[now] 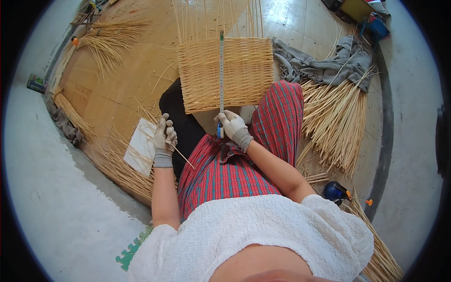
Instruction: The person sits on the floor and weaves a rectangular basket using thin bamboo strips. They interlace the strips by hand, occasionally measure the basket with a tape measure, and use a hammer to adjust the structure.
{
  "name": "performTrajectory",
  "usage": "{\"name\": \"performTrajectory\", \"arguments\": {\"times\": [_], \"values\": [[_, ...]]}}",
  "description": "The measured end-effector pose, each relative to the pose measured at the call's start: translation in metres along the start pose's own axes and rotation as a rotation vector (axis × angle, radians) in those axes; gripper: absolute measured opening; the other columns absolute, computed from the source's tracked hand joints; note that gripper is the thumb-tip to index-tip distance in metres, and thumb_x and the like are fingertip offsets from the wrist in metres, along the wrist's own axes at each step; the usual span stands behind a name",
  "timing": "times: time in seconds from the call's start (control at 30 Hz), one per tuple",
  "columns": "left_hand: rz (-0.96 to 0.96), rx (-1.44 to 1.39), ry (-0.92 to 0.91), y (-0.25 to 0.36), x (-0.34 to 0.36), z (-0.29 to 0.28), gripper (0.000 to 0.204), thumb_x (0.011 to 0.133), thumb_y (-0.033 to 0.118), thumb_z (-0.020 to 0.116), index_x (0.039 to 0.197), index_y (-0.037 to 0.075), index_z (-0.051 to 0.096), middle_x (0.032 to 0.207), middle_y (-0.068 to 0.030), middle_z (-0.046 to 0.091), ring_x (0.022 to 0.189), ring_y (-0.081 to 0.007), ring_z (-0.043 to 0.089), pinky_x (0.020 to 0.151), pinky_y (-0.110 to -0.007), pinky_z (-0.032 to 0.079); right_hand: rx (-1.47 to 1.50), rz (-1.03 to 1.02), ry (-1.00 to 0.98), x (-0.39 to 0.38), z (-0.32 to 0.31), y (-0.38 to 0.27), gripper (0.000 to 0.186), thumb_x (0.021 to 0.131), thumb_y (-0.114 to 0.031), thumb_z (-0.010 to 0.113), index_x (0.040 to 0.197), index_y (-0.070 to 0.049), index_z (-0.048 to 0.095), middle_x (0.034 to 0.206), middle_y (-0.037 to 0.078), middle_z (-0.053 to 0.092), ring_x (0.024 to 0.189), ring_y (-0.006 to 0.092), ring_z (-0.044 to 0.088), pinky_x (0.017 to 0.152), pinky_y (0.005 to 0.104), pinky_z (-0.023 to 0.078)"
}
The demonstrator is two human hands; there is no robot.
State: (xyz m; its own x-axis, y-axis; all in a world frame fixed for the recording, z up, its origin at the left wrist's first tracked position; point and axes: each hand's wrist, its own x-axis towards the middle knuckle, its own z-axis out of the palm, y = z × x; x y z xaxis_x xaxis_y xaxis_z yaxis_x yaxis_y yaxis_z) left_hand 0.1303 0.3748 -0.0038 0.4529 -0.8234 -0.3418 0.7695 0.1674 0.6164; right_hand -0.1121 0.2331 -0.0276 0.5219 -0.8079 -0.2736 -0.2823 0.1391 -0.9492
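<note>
A tape measure (221, 75) is being held lengthwise across a woven wicker panel (249, 73) at the far centre.
Just nearer, its blue case (220, 130) is being clasped by the closed right hand (234, 128); to the left, a thin wicker rod (184, 157) is being held in the half-curled left hand (164, 137).
</note>
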Motion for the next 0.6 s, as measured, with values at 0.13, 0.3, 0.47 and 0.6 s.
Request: {"name": "performTrajectory", "arguments": {"times": [0.13,0.3,0.47,0.6], "values": [[0.022,-0.017,0.041,0.0,-0.006,0.001,0.027,0.107,0.024,0.049,0.124,0.005,0.058,0.087,-0.0033,0.064,0.051,-0.0034,0.045,0.039,-0.017,0.037,-0.124,0.042,-0.112,-0.013,-0.007,-0.024,0.037,0.099,-0.037,0.048,0.095,-0.009,0.072,0.088,0.013,0.071,0.088,0.0265,0.068,0.083,0.0371,0.051],[0.002,0.028,-0.045,0.001,-0.007,0.005,0.027,0.107,0.025,0.048,0.124,0.006,0.057,0.086,0.0004,0.063,0.047,-0.0025,0.042,0.039,-0.017,0.036,-0.151,-0.065,-0.083,-0.007,0.003,-0.005,0.04,0.098,-0.038,0.047,0.091,-0.009,0.073,0.088,0.014,0.071,0.088,0.0289,0.068,0.084,0.0381,0.051],[-0.023,-0.039,-0.084,0.001,0.004,-0.016,0.029,0.106,0.027,0.052,0.127,0.008,0.056,0.089,-0.0016,0.065,0.048,-0.0046,0.043,0.038,-0.018,0.036,-0.326,0.02,-0.055,0.006,0.004,0.005,0.042,0.098,-0.04,0.047,0.109,-0.006,0.07,0.104,0.02,0.071,0.104,0.0381,0.065,0.093,0.044,0.049],[-0.005,-0.099,-0.05,-0.001,0.003,-0.014,0.029,0.106,0.023,0.05,0.127,0.003,0.056,0.089,-0.0065,0.066,0.051,-0.0056,0.043,0.041,-0.019,0.038,-0.417,0.056,0.008,0.018,0.01,0.022,0.047,0.099,-0.043,0.048,0.12,-0.006,0.067,0.115,0.021,0.069,0.111,0.039,0.063,0.097,0.0444,0.049]]}}
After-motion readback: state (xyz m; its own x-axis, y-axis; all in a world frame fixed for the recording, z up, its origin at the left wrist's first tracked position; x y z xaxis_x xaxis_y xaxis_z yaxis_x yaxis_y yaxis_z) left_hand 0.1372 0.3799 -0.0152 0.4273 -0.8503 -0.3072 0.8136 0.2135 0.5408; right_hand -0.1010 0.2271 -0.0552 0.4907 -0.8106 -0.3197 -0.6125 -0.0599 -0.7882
